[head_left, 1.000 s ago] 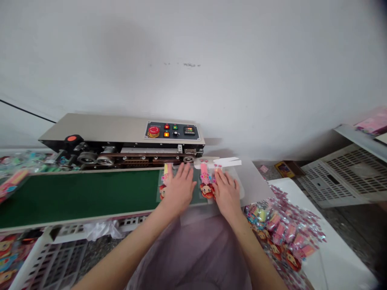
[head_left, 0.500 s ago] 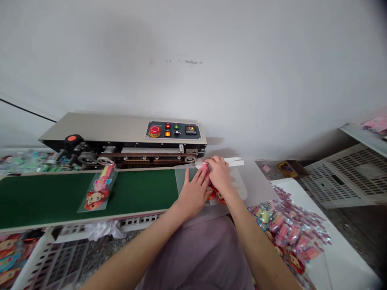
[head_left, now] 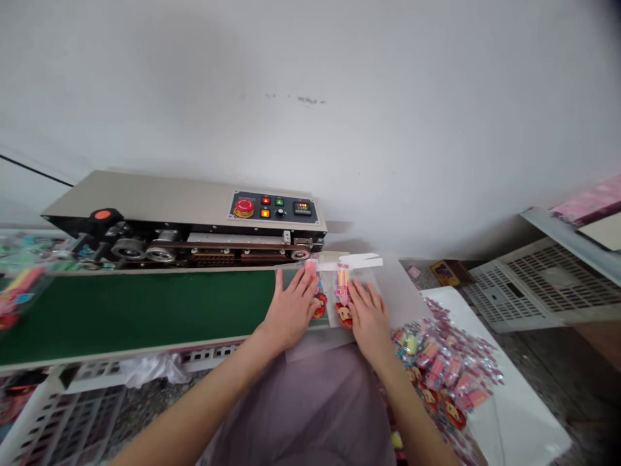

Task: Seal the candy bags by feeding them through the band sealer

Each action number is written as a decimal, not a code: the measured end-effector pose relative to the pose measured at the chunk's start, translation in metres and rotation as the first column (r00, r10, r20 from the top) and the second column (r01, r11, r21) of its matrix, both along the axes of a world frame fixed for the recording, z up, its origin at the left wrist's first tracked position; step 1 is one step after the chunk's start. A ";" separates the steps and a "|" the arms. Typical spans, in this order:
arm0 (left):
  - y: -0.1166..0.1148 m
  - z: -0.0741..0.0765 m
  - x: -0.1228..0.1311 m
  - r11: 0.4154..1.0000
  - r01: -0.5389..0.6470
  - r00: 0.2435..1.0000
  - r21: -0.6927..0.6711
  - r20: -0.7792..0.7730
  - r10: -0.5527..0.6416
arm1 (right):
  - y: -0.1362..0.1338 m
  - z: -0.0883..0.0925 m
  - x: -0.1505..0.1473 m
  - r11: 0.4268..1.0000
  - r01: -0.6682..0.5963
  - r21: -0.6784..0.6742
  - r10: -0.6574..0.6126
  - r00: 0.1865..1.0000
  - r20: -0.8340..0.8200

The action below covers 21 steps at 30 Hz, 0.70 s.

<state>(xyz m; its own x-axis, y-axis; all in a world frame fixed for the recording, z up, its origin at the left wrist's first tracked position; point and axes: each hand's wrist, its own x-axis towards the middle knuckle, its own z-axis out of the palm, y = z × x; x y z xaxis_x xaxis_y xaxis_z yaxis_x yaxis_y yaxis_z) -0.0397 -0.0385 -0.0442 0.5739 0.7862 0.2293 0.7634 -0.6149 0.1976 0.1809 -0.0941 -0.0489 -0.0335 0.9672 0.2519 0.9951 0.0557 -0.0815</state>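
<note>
My left hand (head_left: 290, 312) lies flat with its fingers stretched over a clear plastic packet (head_left: 319, 307), which holds a pink stick-shaped item and a card of a red-haired cartoon face. Part of this packet is hidden beneath the fingers. My right hand (head_left: 370, 318) rests with extended fingers at the right edge of a second clear packet (head_left: 343, 295), where a pink-and-yellow item and a similar cartoon face show. Both packets lie side by side at the right end of the green conveyor belt (head_left: 184, 310), near the rollers of a sealing machine (head_left: 184, 200).
A control panel (head_left: 274, 206) with a red stop button faces me. Many filled packets (head_left: 444, 369) are heaped on a white surface (head_left: 521, 388) at right. White crates (head_left: 543, 281) stand on the floor beyond. Another packet (head_left: 19, 294) rides at the belt's far left.
My right hand has moved back from the packet top to the second packet's right side, exposing both packets. The packet on the belt has travelled left. The view has shifted slightly.
</note>
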 end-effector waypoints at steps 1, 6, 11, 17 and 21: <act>0.000 0.002 -0.005 1.000 -0.015 1.000 -0.003 -0.011 0.014 | 0.003 0.001 -0.006 1.000 0.011 -0.006 -0.011 1.000 0.009; -0.006 0.014 -0.022 0.983 -0.183 0.981 -0.012 -0.068 0.182 | 0.018 0.008 -0.026 1.000 -0.009 0.001 0.009 1.000 -0.001; -0.016 0.020 0.003 0.997 -0.078 0.997 -0.016 -0.013 0.078 | 0.023 0.012 -0.036 0.999 -0.040 -0.008 0.040 0.999 0.004; -0.023 0.012 0.015 0.993 0.053 0.999 -0.101 -0.003 -0.053 | 0.027 0.017 -0.050 0.995 -0.081 -0.061 0.081 0.997 -0.016; -0.027 0.011 -0.001 0.994 0.024 1.000 -0.106 0.002 -0.024 | 0.027 0.017 -0.061 0.990 -0.133 -0.046 0.132 0.991 -0.027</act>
